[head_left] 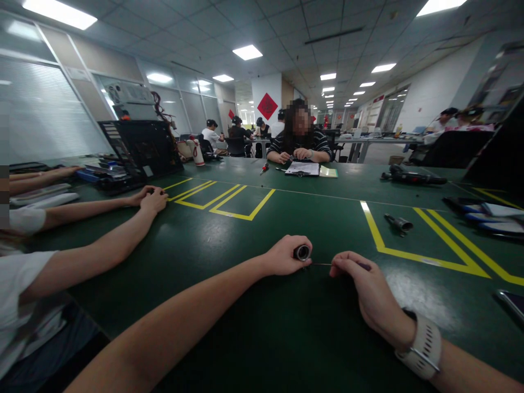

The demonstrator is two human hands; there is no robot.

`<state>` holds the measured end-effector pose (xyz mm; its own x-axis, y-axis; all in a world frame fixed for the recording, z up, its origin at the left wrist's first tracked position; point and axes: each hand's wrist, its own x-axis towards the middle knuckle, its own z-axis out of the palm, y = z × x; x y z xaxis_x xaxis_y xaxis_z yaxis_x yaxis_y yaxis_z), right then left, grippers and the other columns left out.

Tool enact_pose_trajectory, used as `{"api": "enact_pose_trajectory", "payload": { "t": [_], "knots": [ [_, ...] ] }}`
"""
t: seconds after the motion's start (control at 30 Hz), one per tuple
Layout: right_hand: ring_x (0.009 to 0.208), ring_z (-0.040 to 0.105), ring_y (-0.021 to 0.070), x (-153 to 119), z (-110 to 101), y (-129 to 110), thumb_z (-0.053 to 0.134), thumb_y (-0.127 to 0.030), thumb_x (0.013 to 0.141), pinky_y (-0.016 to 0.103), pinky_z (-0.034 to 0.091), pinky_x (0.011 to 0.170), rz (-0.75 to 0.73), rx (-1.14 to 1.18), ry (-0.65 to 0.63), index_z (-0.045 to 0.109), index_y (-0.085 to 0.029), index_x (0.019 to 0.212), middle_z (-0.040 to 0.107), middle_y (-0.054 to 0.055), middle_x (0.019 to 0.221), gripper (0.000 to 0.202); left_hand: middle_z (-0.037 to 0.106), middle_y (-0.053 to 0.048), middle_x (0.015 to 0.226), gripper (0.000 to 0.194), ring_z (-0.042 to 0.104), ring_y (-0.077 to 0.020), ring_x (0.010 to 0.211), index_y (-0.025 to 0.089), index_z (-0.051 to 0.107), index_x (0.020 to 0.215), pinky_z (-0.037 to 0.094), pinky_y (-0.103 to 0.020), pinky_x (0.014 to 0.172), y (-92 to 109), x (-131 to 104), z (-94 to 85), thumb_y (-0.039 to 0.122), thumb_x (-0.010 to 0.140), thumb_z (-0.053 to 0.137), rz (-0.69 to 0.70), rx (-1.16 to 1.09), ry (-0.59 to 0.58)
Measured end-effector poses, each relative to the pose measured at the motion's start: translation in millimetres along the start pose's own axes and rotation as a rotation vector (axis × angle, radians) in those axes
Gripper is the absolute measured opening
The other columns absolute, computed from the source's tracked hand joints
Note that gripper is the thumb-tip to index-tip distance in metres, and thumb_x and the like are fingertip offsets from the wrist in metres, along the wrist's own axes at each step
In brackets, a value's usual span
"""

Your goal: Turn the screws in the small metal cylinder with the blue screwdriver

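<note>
My left hand is wrapped round a dark cylindrical part, whose round open end faces me. My right hand, with a pale watch strap on its wrist, grips a thin screwdriver by its dark handle. The shaft points left, and its tip meets the underside of the cylindrical part near my left fingers. Both hands are low over the green table. A separate dark metal part with a round end lies inside a yellow taped outline at the right.
Another person's hands rest on the table at the left, near a black computer case. Across the table a person sits behind a clipboard. A black tool and a phone lie at the right.
</note>
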<state>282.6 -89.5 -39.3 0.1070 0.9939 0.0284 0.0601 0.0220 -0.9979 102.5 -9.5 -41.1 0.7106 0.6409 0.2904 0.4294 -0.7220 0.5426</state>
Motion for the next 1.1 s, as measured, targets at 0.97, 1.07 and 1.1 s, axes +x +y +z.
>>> {"api": "enact_pose_trajectory", "payload": {
  "t": [0.97, 1.07, 1.1],
  "knots": [
    [0.087, 0.055, 0.0208, -18, 5, -12, 0.046, -0.023, 0.087, 0.036, 0.044, 0.075, -0.57, -0.553, -0.22, 0.06, -0.022, 0.09, 0.061, 0.005, 0.091, 0.014, 0.056, 0.0, 0.079, 0.013, 0.051, -0.0115, 0.071, 0.014, 0.054, 0.082, 0.04, -0.023, 0.067, -4, 1, 2.6, 0.011, 0.069, 0.057, 0.05, -0.032, 0.071],
    [0.09, 0.053, 0.022, -19, 5, -12, 0.044, -0.016, 0.087, 0.04, 0.042, 0.079, -0.723, -0.715, -0.231, 0.06, -0.021, 0.094, 0.063, 0.006, 0.093, 0.018, 0.056, 0.0, 0.078, 0.015, 0.051, -0.0119, 0.071, 0.015, 0.055, 0.082, 0.039, -0.024, 0.069, -5, 1, 3.6, 0.008, 0.068, 0.054, 0.062, 0.032, 0.083],
    [0.091, 0.053, 0.0225, -20, 5, -13, 0.045, -0.015, 0.087, 0.041, 0.041, 0.08, -0.756, -0.762, -0.22, 0.061, -0.021, 0.094, 0.063, 0.007, 0.094, 0.018, 0.056, 0.0, 0.078, 0.016, 0.051, -0.0122, 0.072, 0.015, 0.055, 0.082, 0.039, -0.025, 0.07, -5, 1, 3.7, 0.008, 0.068, 0.053, 0.066, 0.058, 0.084]
  ]
}}
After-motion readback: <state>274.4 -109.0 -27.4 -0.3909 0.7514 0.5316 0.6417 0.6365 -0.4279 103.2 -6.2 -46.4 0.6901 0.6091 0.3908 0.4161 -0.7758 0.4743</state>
